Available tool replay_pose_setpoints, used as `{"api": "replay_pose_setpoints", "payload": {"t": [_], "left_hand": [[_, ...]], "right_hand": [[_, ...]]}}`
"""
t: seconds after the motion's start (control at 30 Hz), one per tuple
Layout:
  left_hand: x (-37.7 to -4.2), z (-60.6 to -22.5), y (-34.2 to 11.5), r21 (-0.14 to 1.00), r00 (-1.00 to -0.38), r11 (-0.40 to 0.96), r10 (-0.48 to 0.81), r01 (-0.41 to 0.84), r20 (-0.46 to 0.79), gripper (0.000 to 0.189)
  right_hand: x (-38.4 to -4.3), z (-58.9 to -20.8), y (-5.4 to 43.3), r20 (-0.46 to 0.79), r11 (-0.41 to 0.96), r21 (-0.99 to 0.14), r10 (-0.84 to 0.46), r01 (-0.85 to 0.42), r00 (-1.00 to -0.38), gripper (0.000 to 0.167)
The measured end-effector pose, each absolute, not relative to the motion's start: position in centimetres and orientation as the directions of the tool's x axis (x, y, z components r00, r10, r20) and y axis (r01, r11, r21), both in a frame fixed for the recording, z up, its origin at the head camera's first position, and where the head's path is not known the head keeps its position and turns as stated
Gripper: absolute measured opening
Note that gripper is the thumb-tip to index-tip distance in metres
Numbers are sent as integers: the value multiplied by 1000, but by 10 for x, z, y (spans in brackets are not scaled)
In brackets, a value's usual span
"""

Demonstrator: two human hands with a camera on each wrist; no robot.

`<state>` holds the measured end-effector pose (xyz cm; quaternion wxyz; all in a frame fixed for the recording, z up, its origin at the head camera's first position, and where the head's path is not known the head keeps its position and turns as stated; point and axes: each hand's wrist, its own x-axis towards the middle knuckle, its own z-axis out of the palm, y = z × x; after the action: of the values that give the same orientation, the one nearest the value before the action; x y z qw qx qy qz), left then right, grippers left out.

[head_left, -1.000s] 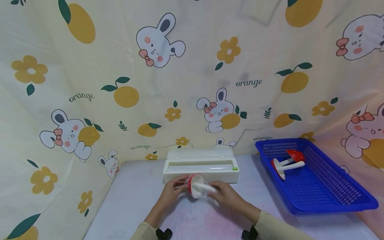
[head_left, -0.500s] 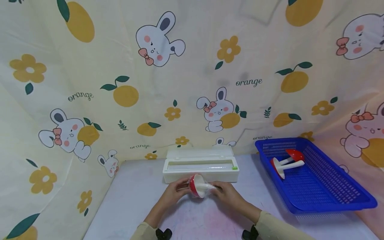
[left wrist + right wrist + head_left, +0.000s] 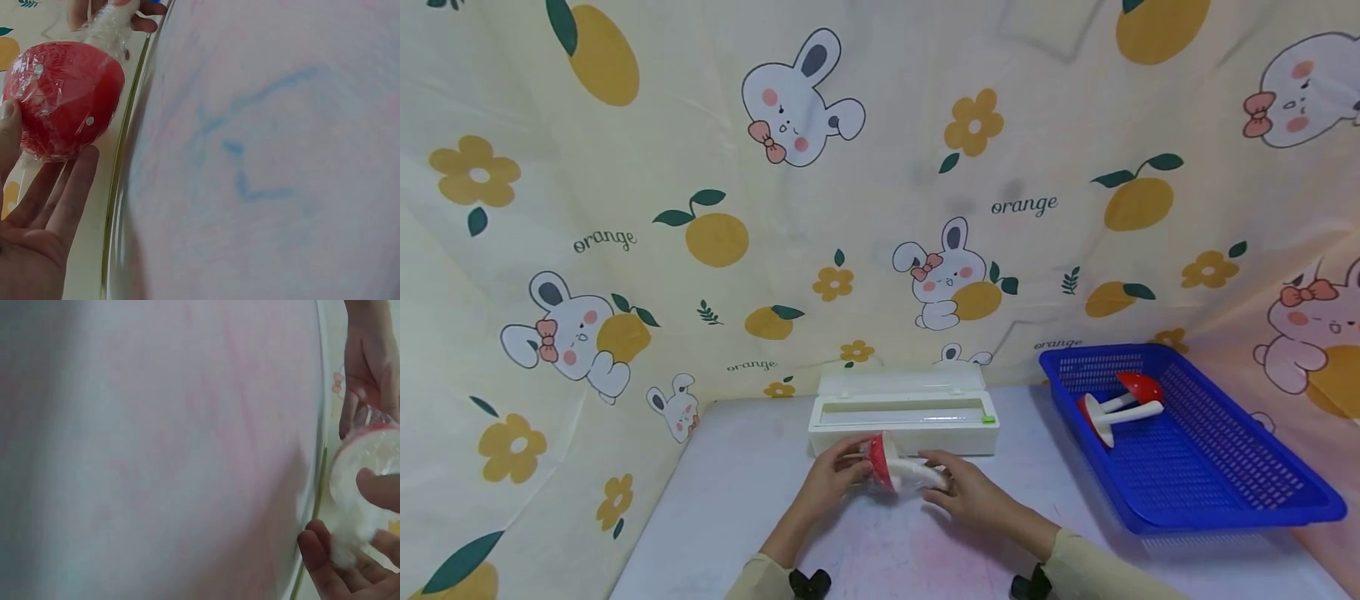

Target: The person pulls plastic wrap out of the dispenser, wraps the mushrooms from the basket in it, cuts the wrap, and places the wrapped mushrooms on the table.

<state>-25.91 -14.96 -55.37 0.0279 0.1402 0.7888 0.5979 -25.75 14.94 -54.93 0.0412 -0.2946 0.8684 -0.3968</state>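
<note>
1 mushroom [image 3: 893, 470] before box [image 3: 928, 436]; bskt [image 3: 1195, 475] R, 2 others [image 3: 1122, 417] in.

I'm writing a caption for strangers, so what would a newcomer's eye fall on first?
Probably the film-wrapped, red-capped mushroom between the left hand and right hand, in front of the white film dispenser. Next, the blue basket on the right, holding two more mushrooms. Behind spreads the rabbit-print backdrop.

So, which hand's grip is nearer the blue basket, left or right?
Right. The grip of the right hand is at the stem of the wrapped mushroom, left of the blue basket; that of the left hand is at the red cap, farther from the basket.
</note>
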Motion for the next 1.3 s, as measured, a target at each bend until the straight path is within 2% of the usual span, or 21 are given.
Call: {"api": "replay_pose_setpoints", "payload": {"t": [0.07,0.2,0.33,0.5,0.6,0.77,0.93,1.07,1.3], "left_hand": [[-259,-554,-151,950,-962,254,245,180,117,48],[-259,-555,-152,947,-964,265,237,179,116,48],[-260,-556,-155,945,-948,248,287,211,136,50],[-261,-553,-164,945,-903,223,409,240,133,69],[-262,-552,-166,934,-893,251,432,254,127,77],[-262,-554,-167,900,-924,346,357,266,136,66],[-261,-555,-166,892,-943,364,291,267,164,60],[-261,-554,-165,895,-942,347,279,281,188,61],[-259,-558,-165,964,-955,198,269,180,123,64]], "right_hand": [[-256,-548,152,168,497,-717,-557,-489,-814,63],[-255,-547,157,153,477,-729,-586,-491,-796,57],[-256,-549,162,137,434,-753,-633,-495,-762,55],[-260,-553,166,171,392,-765,-640,-510,-749,51],[-262,-554,167,180,389,-768,-632,-509,-754,48],[-262,-552,165,159,376,-779,-654,-501,-739,44],[-260,-549,161,140,379,-783,-664,-492,-735,43],[-259,-549,158,119,412,-771,-656,-486,-745,44],[-257,-553,154,123,418,-775,-636,-473,-762,45]]}}
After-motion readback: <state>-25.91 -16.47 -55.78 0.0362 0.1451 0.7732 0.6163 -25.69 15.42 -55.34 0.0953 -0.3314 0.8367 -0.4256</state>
